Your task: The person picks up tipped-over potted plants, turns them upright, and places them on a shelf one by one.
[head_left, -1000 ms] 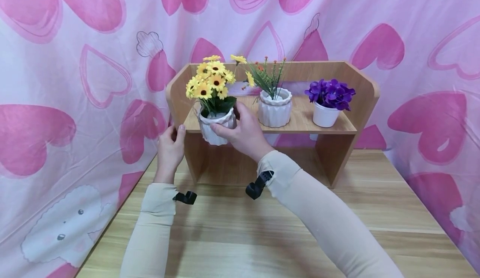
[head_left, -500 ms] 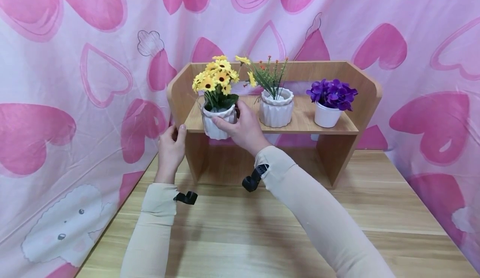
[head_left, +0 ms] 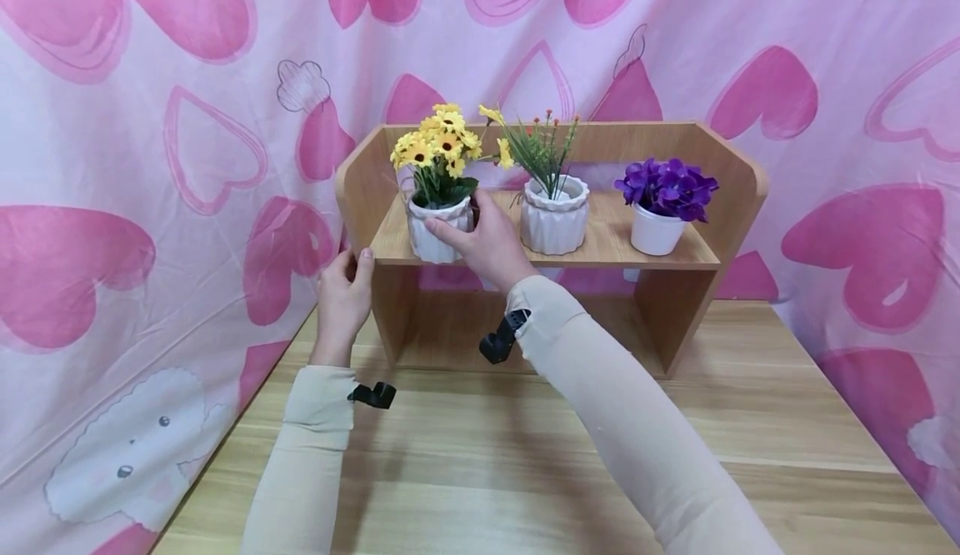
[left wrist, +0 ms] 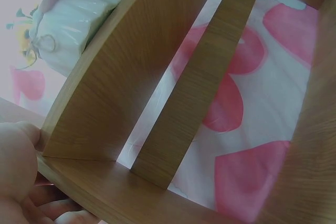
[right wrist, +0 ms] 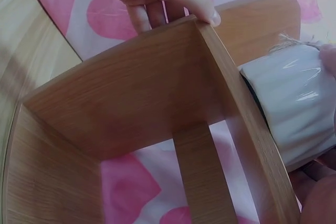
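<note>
My right hand (head_left: 491, 242) grips a white ribbed flowerpot (head_left: 429, 247) with yellow daisy-like artificial flowers (head_left: 442, 142), thumb in front and fingers behind. The pot stands upright over the left end of the upper board of a wooden shelf (head_left: 600, 136). In the right wrist view a dark gap shows along the pot's base (right wrist: 294, 103); whether it touches the board I cannot tell. My left hand (head_left: 343, 297) holds the shelf's left side panel (head_left: 362, 192) near the upper board, thumb on the front edge and fingers curled round the outside (left wrist: 50, 205).
A white ribbed pot (head_left: 555, 226) of grass with red buds is close to the right of my right hand. Further right is a smaller white pot (head_left: 655, 232) of purple flowers. The shelf stands on a wooden table (head_left: 465, 455) before a pink heart-patterned curtain (head_left: 202, 147).
My right hand has carried the yellow-flower pot slightly right, upward and back over the upper board. My left hand has stayed on the side panel.
</note>
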Available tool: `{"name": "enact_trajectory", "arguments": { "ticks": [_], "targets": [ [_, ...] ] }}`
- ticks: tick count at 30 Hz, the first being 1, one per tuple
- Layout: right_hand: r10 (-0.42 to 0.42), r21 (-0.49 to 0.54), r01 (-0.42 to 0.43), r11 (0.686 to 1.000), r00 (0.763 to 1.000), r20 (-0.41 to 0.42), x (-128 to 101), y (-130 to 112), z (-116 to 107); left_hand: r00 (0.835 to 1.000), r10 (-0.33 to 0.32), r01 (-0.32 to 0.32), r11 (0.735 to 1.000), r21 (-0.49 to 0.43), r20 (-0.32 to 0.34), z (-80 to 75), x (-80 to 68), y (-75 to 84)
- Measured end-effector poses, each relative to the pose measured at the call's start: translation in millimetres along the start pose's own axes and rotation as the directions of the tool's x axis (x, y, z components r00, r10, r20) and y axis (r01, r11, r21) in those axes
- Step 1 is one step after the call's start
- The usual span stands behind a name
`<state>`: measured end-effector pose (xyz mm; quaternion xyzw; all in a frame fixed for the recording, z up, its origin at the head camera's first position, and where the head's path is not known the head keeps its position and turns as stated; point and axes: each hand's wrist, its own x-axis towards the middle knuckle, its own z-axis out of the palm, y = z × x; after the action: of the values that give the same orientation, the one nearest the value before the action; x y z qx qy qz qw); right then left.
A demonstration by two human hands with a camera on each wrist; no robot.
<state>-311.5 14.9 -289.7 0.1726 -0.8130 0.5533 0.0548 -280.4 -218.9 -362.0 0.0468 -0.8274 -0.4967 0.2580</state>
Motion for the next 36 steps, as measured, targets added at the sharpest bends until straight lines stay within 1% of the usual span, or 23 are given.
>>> {"name": "enact_trajectory", "arguments": {
  "ticks": [6,13,26,32,36],
  "targets": [
    [0.015,-0.037,-0.015,0.999,1.0,-0.004,3,-1,1,1.0,-0.014,0.014,1.0,0.003,0.007,0.9,-0.4,-0.5],
    [0.026,-0.091,-0.028,0.995,0.999,-0.021,9,-3,3,1.0,-0.01,0.01,1.0,-0.008,0.006,1.6,-0.5,0.2],
    [0.101,-0.111,-0.103,0.989,0.995,-0.025,15,-5,5,1.0,0.003,-0.003,1.0,0.005,-0.004,0.7,-0.9,0.7],
    [0.101,-0.112,-0.103,0.988,0.995,-0.027,15,-5,5,1.0,-0.001,0.001,1.0,-0.01,0.006,1.0,-1.0,0.1],
    [0.117,-0.114,-0.119,0.986,0.993,-0.02,15,-6,5,1.0,0.007,-0.007,1.0,-0.008,-0.005,0.8,-1.2,-0.8]
  ]
}}
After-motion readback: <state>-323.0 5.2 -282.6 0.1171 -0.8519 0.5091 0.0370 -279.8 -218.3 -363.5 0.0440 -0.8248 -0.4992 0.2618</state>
